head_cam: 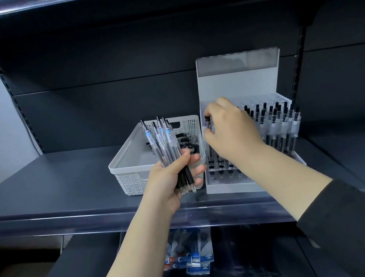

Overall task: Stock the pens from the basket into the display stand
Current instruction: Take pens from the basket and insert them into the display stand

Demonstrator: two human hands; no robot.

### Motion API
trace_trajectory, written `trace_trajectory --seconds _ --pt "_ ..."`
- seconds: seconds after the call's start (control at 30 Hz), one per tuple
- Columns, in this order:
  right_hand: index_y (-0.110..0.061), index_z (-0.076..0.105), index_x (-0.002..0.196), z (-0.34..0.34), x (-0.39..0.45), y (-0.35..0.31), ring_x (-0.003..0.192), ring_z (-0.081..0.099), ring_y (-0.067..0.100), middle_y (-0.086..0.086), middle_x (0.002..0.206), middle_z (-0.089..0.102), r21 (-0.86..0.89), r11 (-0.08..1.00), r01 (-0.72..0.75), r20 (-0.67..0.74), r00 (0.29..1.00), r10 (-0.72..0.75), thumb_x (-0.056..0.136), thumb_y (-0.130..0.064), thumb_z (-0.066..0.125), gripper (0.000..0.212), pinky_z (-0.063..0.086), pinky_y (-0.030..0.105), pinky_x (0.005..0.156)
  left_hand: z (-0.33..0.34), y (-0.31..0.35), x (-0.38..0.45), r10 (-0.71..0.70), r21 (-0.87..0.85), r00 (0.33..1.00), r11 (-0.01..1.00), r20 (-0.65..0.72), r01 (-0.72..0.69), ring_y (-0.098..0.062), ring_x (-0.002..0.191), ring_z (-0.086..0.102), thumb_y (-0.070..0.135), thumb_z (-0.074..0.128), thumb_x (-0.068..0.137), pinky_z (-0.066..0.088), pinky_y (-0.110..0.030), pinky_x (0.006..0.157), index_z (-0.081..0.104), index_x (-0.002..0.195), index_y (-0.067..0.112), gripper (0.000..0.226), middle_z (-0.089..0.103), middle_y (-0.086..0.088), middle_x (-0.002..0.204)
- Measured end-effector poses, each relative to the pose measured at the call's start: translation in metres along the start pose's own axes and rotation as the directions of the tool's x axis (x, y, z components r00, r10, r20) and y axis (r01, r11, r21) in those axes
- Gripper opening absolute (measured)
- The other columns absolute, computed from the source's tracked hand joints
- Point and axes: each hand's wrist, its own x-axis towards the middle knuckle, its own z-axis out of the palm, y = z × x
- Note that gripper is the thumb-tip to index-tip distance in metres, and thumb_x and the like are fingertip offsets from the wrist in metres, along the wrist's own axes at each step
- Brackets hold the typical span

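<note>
One pen (208,124) stands tip down at the far left of the stand (238,78), pinched by the right hand (232,131). More pens (278,125) fill the right side. The left hand (172,175) grips a bunch (166,145) just left of the stand, ends pointing up and away. The basket (133,159) behind it holds a few more. The right hand is nearer the empty holes, I think.
</note>
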Motion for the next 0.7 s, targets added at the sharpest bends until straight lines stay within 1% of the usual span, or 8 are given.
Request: trace_trajectory --seconds 0.17,0.27,0.33,0.37,0.43,0.53,0.6,0.7 --pt "-0.007 0.053 0.115 0.001 -0.003 0.003 0.081 0.057 0.028 0.006 0.118 0.047 0.037 0.997 0.069 -0.053 0.996 -0.067 0.089 -0.006 0.052 0.026 0.037 0.030 0.061 0.006 -0.001 -0.003 0.011 0.025 1.000 1.000 0.019 -0.012 -0.019 0.061 0.070 0.012 0.064 0.088 0.054 -0.026 0.047 0.063 0.095 0.009 0.008 0.074 -0.008 0.079" --pt "-0.006 0.062 0.104 -0.001 -0.009 0.007 0.066 0.051 0.017 0.005 0.103 0.056 0.209 0.964 0.162 -0.182 0.975 -0.125 0.085 -0.009 0.062 0.020 0.042 0.028 0.061 0.013 -0.004 -0.007 0.020 0.025 0.997 0.999 0.068 -0.021 -0.020 0.061 0.069 0.012 0.063 0.088 0.052 -0.027 0.047 0.062 0.098 0.007 0.011 0.073 -0.009 0.080" --pt "-0.010 0.066 0.092 -0.009 -0.015 0.010 0.064 0.049 0.010 0.000 0.086 0.060 0.401 0.910 0.101 -0.230 0.973 -0.006 0.082 -0.018 0.070 0.013 0.038 0.016 0.061 0.021 -0.008 -0.011 0.025 0.046 0.994 0.998 0.108 -0.030 -0.019 0.060 0.069 0.014 0.063 0.088 0.053 -0.027 0.047 0.062 0.102 0.007 0.016 0.073 -0.007 0.079" --pt "-0.014 0.067 0.089 -0.014 -0.019 0.013 0.066 0.051 0.007 -0.004 0.080 0.061 0.492 0.870 0.012 -0.182 0.979 0.090 0.081 -0.025 0.072 0.014 0.037 0.009 0.060 0.026 -0.011 -0.013 0.025 0.059 0.992 0.998 0.127 -0.033 -0.018 0.060 0.069 0.015 0.063 0.088 0.054 -0.026 0.048 0.062 0.102 0.007 0.017 0.073 -0.006 0.078" --pt "-0.020 0.066 0.090 -0.022 -0.026 0.021 0.070 0.055 0.000 -0.009 0.079 0.062 0.598 0.780 -0.184 0.031 0.978 0.206 0.078 -0.035 0.073 0.020 0.040 0.004 0.058 0.038 -0.019 -0.018 0.026 0.078 0.984 0.996 0.177 -0.040 -0.017 0.061 0.070 0.016 0.062 0.088 0.055 -0.026 0.049 0.063 0.103 0.008 0.017 0.073 -0.005 0.079" --pt "-0.016 0.066 0.095 -0.028 -0.038 0.032 0.061 0.060 0.005 -0.001 0.088 0.065 0.732 0.570 -0.372 0.304 0.928 0.215 0.077 -0.027 0.076 0.024 0.047 0.015 0.045 0.053 -0.033 -0.024 0.017 0.107 0.970 0.993 0.244 -0.045 -0.016 0.063 0.070 0.017 0.060 0.088 0.056 -0.027 0.050 0.064 0.100 0.012 0.013 0.073 -0.004 0.078" --pt "-0.012 0.065 0.095 -0.033 -0.045 0.043 0.053 0.060 0.005 0.003 0.087 0.067 0.743 0.524 -0.415 0.340 0.910 0.239 0.077 -0.020 0.077 0.022 0.047 0.019 0.042 0.062 -0.041 -0.026 -0.002 0.119 0.962 0.992 0.274 -0.032 -0.016 0.064 0.071 0.017 0.059 0.089 0.056 -0.027 0.051 0.065 0.097 0.013 0.011 0.073 -0.004 0.080" --pt "-0.013 0.066 0.093 -0.039 -0.051 0.060 0.052 0.062 0.004 0.001 0.083 0.070 0.704 0.566 -0.429 0.348 0.903 0.251 0.077 -0.022 0.076 0.021 0.050 0.022 0.046 0.074 -0.049 -0.029 -0.033 0.136 0.951 0.991 0.307 -0.009 -0.018 0.065 0.071 0.020 0.062 0.086 0.055 -0.026 0.050 0.065 0.098 0.012 0.015 0.073 -0.005 0.081"
